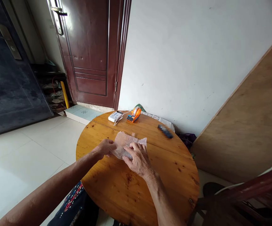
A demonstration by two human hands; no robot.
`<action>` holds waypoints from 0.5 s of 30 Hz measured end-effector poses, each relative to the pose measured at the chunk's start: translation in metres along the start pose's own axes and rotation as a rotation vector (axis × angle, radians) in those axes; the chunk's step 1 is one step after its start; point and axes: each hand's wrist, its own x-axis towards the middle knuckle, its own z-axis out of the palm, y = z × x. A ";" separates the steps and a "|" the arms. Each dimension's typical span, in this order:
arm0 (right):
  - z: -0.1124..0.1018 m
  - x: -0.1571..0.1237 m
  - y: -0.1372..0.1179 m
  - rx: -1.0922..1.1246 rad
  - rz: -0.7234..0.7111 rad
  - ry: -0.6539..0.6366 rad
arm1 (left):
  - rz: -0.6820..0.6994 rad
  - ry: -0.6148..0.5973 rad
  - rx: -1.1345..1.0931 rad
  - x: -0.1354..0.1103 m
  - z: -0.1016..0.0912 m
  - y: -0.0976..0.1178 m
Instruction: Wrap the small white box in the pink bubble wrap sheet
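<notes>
A sheet of clear bubble wrap [124,138] lies on the round wooden table, partly folded and crumpled. My left hand [105,147] pinches its left edge between thumb and fingers. Over the right part of the sheet rests my right hand [137,157], fingers spread and pressing down on it. Under the right fingers the wrap looks greyer; whether something lies inside cannot be made out. A small strip of tape [133,134] shows at the far edge of the wrap.
On the wooden table [171,179], an orange tape dispenser [134,115] stands at the far side beside a white device with a cable [115,116]. A dark, pixelated object [165,131] lies to the right. The wall [161,62] rises behind; a wooden board [248,110] leans at right.
</notes>
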 end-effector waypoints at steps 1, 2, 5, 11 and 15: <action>0.001 0.000 0.000 0.012 0.002 0.001 | 0.017 0.003 -0.015 -0.001 0.004 0.003; 0.002 0.000 0.001 0.033 0.006 0.004 | 0.033 0.004 -0.025 -0.001 0.009 0.005; 0.004 0.001 0.001 0.130 0.049 0.026 | 0.078 -0.004 -0.023 -0.001 0.026 0.014; 0.004 -0.001 0.007 0.274 0.092 0.056 | 0.135 -0.134 0.019 -0.005 0.035 0.023; -0.001 -0.004 0.015 0.386 0.092 0.056 | 0.191 -0.256 0.089 -0.008 0.026 0.025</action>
